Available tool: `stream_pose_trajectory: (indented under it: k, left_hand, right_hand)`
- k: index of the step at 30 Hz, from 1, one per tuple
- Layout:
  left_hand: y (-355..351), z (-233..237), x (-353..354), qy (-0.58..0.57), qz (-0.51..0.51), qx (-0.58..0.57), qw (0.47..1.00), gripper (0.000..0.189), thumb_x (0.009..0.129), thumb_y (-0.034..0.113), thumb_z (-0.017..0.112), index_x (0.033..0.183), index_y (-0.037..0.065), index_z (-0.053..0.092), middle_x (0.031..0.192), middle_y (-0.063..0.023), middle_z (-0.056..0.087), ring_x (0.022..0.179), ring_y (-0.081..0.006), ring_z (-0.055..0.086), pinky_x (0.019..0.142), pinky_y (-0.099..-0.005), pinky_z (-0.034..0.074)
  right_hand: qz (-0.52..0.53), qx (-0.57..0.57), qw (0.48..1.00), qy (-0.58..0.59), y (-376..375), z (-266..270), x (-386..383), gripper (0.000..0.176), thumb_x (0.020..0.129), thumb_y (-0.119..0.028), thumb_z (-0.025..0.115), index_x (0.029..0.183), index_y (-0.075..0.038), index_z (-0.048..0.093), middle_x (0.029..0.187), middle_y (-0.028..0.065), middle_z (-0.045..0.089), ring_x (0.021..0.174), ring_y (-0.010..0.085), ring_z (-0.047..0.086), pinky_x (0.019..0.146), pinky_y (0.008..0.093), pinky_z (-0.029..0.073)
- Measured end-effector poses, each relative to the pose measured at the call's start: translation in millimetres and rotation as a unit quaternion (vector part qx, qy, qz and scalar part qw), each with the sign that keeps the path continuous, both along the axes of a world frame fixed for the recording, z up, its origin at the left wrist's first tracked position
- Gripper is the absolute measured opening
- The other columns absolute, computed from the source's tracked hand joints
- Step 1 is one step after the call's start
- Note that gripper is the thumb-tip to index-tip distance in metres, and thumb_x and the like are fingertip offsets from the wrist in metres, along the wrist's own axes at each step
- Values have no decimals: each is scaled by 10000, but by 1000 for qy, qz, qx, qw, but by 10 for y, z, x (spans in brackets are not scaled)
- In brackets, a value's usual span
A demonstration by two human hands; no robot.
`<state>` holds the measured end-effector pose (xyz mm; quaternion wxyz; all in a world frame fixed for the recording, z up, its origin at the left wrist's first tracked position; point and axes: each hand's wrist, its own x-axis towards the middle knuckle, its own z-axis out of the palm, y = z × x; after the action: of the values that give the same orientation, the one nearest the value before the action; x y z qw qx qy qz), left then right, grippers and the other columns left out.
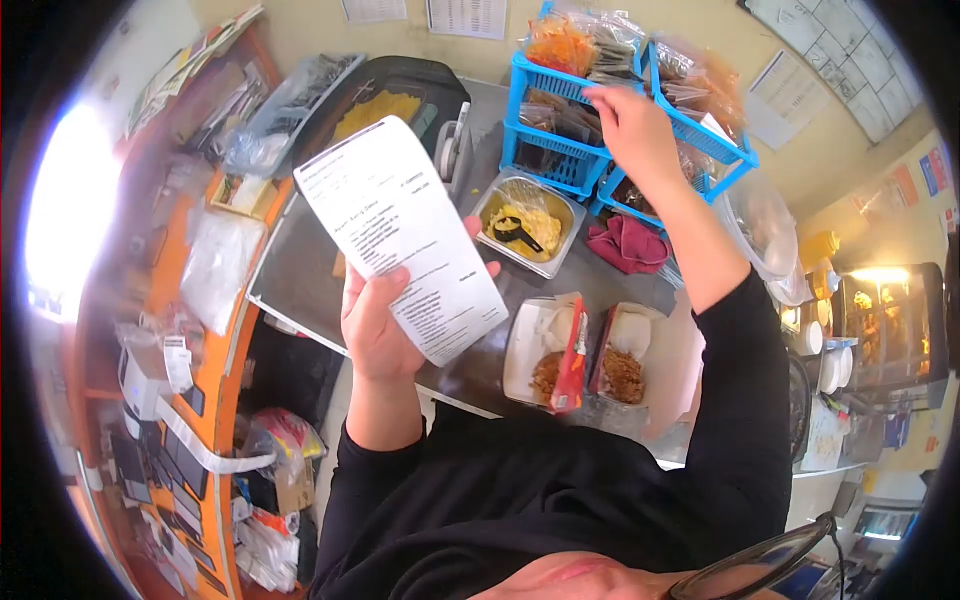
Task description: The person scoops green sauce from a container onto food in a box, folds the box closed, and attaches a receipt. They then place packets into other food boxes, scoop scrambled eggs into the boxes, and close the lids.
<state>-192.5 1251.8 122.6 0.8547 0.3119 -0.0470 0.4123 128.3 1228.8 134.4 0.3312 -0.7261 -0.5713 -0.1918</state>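
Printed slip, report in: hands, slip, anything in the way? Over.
Left hand gripping printed slip. Right hand at blue baskets, contact unclear. Slip partly hides black tray from view. Over.

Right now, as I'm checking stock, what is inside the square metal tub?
The metal tub holds yellow food with a black scoop in it; the food hides the bottom.

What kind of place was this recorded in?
Probably a small takeaway kitchen: a long white printed order slip, open red-and-white card boxes holding food, and a square metal tub of yellow food with a black scoop.
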Motion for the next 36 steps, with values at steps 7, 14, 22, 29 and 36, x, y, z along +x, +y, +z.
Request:
stream_pose_trajectory:
  k: [7, 14, 22, 29, 36]
  left_hand:
    - [528, -5, -408, 11, 13, 0, 1000, 571, 848, 11, 399, 1408, 47, 296, 1343, -231, 442, 1238, -485, 418, 936, -670, 404]
    - [882, -57, -608, 21, 23, 8, 999, 588, 835, 27, 427, 1406, 40, 287, 1343, -240, 424, 1241, -512, 396, 922, -694, 395]
    - [805, -171, -441, 29, -21, 27, 999, 602, 840, 23, 416, 1420, 59, 261, 1366, -227, 402, 1256, -510, 379, 920, -711, 381]
    - [743, -185, -471, 30, -30, 8, 999, 592, 845, 27, 410, 1418, 57, 267, 1357, -235, 406, 1251, -508, 386, 923, -704, 387]
    - [765, -306, -602, 46, -18, 41, 998, 545, 846, -16, 377, 1387, 19, 319, 1331, -248, 433, 1206, -499, 444, 923, -653, 428]
  right_hand:
    - [-114, -17, 990, -86, 997, 131, 412, 241, 818, -298, 640, 957, -104, 672, 899, 108, 662, 850, 331, 621, 761, 426, 500]
    - [-112, 44, 992, -47, 1046, -20, 493, 182, 839, -281, 621, 858, -114, 690, 947, 114, 642, 815, 331, 622, 683, 416, 501]
    - [-154, 76, 984, -56, 1006, -53, 355, 210, 924, -261, 486, 973, -62, 534, 820, 208, 614, 782, 416, 598, 713, 509, 460]
    - [-133, 186, 973, 26, 1026, 77, 399, 208, 934, -238, 468, 972, -39, 515, 836, 249, 614, 795, 413, 604, 717, 501, 460]
    - [185, -208, 879, 388, 38, 229, -725, 167, 863, -181, 526, 788, -64, 619, 702, 44, 600, 653, 174, 597, 618, 327, 488]
